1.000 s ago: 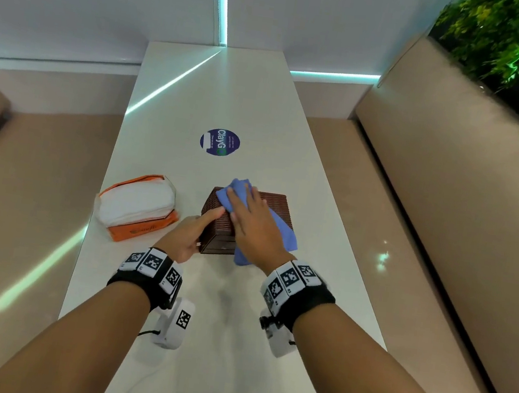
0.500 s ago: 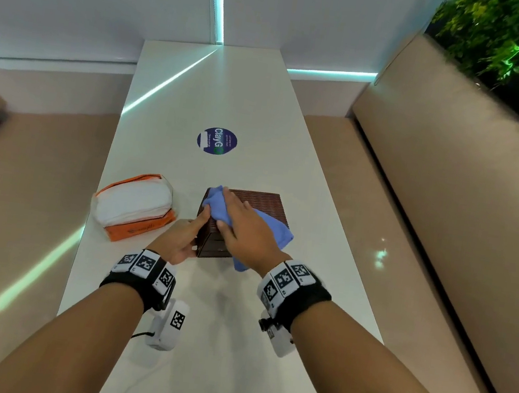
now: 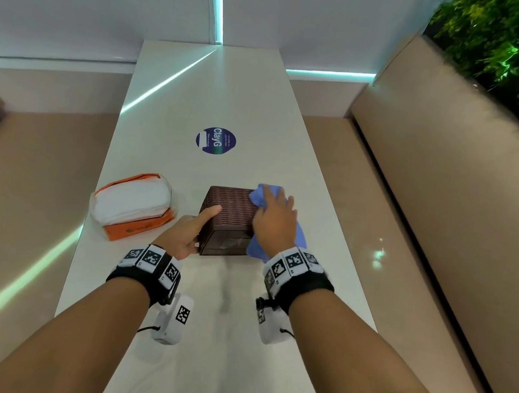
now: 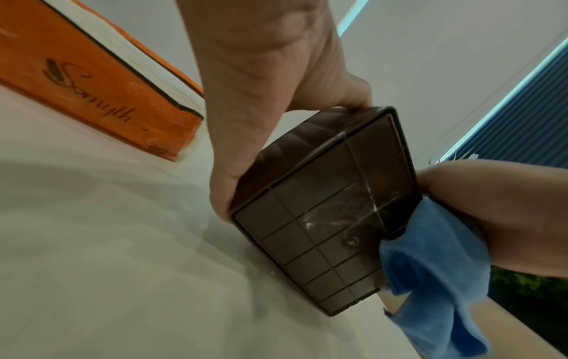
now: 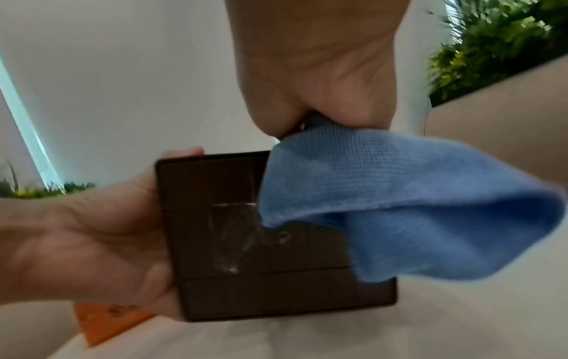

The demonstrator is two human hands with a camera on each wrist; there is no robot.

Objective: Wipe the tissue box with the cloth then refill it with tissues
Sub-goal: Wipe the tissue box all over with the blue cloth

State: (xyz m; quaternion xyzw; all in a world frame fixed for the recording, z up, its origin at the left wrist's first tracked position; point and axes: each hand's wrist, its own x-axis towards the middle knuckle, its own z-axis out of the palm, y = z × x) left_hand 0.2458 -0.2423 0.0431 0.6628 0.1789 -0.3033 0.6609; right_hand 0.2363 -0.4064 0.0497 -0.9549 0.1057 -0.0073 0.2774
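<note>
A brown woven tissue box (image 3: 231, 215) lies on the white table (image 3: 232, 93), its ribbed base (image 4: 322, 211) facing me. My left hand (image 3: 185, 234) grips its left side with the thumb laid on top. My right hand (image 3: 276, 221) presses a blue cloth (image 3: 265, 193) flat against the right part of the box top, fingers spread and fairly straight. The cloth (image 5: 399, 206) hangs down over the box's right side (image 5: 245, 267). An orange and white tissue pack (image 3: 132, 202) lies to the left of the box, apart from both hands.
A round blue sticker (image 3: 216, 140) sits on the table beyond the box. Beige benches (image 3: 448, 204) run along both long sides of the narrow table. A green plant wall (image 3: 518, 49) rises behind the right bench.
My right hand has slid the cloth from the left part of the box top over to its right edge. My left hand still holds the box's left side.
</note>
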